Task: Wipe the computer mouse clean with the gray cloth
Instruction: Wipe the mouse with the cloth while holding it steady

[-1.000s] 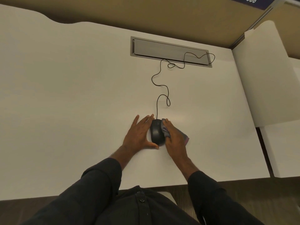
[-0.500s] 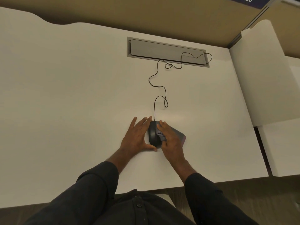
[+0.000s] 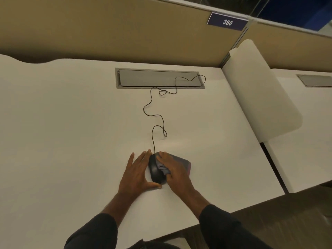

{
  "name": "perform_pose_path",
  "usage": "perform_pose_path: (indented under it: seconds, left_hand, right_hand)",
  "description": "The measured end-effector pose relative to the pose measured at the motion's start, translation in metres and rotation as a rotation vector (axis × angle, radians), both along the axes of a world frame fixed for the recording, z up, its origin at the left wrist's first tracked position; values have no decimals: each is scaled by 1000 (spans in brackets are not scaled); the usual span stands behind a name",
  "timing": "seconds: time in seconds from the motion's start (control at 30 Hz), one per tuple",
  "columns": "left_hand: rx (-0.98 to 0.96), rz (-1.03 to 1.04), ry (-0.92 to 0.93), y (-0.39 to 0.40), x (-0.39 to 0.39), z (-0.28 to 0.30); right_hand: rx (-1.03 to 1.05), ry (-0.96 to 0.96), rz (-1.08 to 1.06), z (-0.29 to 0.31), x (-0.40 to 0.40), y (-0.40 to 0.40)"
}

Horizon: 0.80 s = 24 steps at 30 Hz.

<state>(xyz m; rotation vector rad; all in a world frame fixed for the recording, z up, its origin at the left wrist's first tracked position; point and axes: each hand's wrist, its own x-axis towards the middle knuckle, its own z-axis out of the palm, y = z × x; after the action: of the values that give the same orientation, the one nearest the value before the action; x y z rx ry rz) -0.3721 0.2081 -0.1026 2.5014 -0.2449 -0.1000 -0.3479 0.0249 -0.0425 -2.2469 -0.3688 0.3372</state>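
A black wired computer mouse [image 3: 154, 170] lies on the white desk [image 3: 71, 132], near its front edge. My left hand [image 3: 137, 174] lies flat against the mouse's left side, fingers straight and thumb behind its rear end. My right hand [image 3: 175, 172] presses the gray cloth [image 3: 181, 161] onto the top and right side of the mouse. Part of the cloth bunches under my fingers; the rest spreads out on the desk to the right. The right half of the mouse is hidden by cloth and hand.
The mouse cable [image 3: 154, 121] snakes back in loops to a gray cable hatch [image 3: 158, 79] set in the desk. A white divider panel [image 3: 260, 90] stands at the right, tan partition walls behind, with a "386" sign [image 3: 227, 22].
My right hand with the cloth has slid left, further onto the top of the mouse. The left hand has stayed against the mouse. The camera has tilted up.
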Motion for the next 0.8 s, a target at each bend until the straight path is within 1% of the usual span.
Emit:
perform_pose_path:
  seconds: [0.17, 0.3, 0.5, 0.73, 0.8]
  left_hand:
    - [16, 12, 32, -1, -3, 6]
    - [31, 14, 48, -2, -2, 11]
    - [41, -3, 41, -1, 0, 9]
    - [58, 3, 36, -2, -2, 7]
    - [62, 5, 40, -2, -2, 7]
  right_hand:
    - [-65, -121, 82, -2, -34, -14]
    - [-58, -168, 57, -3, -40, -11]
    - [7, -112, -56, -6, -20, 5]
    - [-93, -63, -112, -6, 15, 23]
    - [-82, -59, -110, -6, 14, 23]
